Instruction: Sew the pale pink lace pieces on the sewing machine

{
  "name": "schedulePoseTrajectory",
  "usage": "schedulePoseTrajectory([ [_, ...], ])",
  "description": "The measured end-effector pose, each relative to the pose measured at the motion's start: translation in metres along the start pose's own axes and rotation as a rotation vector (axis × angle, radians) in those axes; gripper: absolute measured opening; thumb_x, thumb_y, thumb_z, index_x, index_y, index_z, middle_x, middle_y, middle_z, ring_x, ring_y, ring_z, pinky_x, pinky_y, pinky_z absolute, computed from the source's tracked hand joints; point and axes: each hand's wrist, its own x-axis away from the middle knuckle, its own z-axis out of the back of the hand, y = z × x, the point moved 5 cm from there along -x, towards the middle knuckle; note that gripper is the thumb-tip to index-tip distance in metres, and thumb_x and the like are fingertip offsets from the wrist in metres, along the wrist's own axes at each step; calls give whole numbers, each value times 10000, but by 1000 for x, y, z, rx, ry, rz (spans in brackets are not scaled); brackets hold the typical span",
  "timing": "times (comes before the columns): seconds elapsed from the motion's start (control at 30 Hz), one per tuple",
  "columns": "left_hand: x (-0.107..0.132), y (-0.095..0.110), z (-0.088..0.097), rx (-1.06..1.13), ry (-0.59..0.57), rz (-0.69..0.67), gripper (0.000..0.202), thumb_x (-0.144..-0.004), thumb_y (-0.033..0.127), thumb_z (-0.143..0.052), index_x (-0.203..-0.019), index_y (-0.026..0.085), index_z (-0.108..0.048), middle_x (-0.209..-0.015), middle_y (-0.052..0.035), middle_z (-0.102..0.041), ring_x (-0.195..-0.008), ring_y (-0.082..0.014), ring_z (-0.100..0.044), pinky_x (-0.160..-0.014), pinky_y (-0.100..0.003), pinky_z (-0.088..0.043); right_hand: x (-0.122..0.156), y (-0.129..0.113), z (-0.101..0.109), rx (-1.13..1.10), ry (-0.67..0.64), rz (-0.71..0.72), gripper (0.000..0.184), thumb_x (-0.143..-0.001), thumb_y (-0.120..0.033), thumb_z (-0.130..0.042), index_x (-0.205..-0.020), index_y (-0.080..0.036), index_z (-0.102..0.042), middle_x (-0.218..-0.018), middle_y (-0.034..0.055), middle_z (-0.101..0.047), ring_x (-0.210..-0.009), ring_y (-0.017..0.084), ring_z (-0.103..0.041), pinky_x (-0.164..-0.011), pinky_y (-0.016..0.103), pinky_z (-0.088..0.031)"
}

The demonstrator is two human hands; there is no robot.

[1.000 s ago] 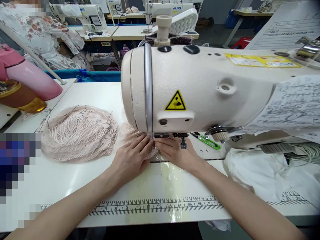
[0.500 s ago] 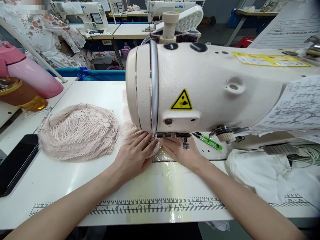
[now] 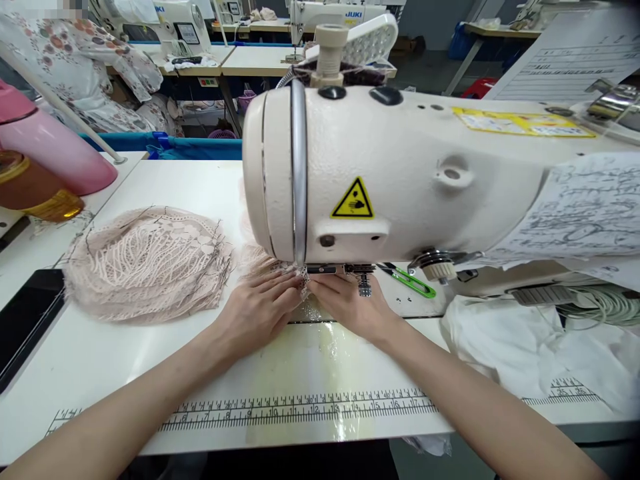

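Observation:
Under the head of a cream sewing machine [image 3: 370,167], pale pink lace fabric [image 3: 260,261] lies at the needle area. My left hand [image 3: 263,303] rests on this lace with its fingers stretched out and lying flat. From the other side, my right hand [image 3: 353,303] reaches in below the presser area, fingers pressed together at the lace edge. Its fingertips are partly hidden by the machine and the fabric. A pile of pink lace pieces [image 3: 150,263] with loose threads lies left of my hands. Green thread snips [image 3: 413,281] lie behind my right hand.
A black phone [image 3: 30,320], a pink bottle [image 3: 60,150] and an amber container [image 3: 37,190] stand or lie at left. White cloth [image 3: 500,340] lies at right. A printed ruler [image 3: 295,410] runs along the front edge. A person in a floral garment [image 3: 85,67] is beyond.
The whole view has shifted slightly, so things appear further left. My left fingers lie flatter and straighter on the lace; a bit of lace now shows between my hands.

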Motion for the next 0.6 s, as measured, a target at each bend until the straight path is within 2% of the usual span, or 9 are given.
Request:
schedulePoseTrajectory([
  [0.13,-1,-4,4,14,7,22,262,-890,129,-459,-1035,162,-676,-1150,-74,-714,-1049,-214,-690,-995,-410,-550,-3,-15,4,198,37,137,193,-892,-58,-502,-910,-202,-630,-955,-10,-710,-812,134,-587,-604,316,-352],
  [0.2,-1,-6,4,29,-4,29,256,-880,134,-465,-1025,164,-674,-1156,-77,-712,-1060,-222,-685,-1000,-419,-546,-5,-17,4,153,56,147,178,-904,-70,-501,-903,-195,-628,-904,-3,-700,-805,123,-580,-622,300,-358],
  [0.33,0,-7,3,48,-25,41,261,-858,165,-475,-1040,156,-662,-1182,-90,-699,-1082,-240,-675,-1019,-440,-529,-8,-13,-4,-15,12,74,184,-944,-137,-476,-929,-210,-645,-876,19,-677,-820,134,-566,-727,287,-411],
  [0.47,1,-7,1,47,-51,57,267,-856,225,-519,-1080,151,-643,-1219,-113,-679,-1112,-254,-660,-1050,-444,-502,-8,-13,-6,-104,-11,76,254,-960,-154,-440,-836,-208,-655,-833,20,-659,-809,129,-554,-736,276,-430],
  [0.6,2,-9,-1,16,-34,32,322,-849,162,-523,-1158,121,-609,-1203,-126,-685,-1114,-246,-659,-1051,-420,-505,-7,-14,-2,-120,8,95,256,-969,-197,-448,-837,-206,-667,-801,20,-655,-826,133,-559,-742,277,-443],
])
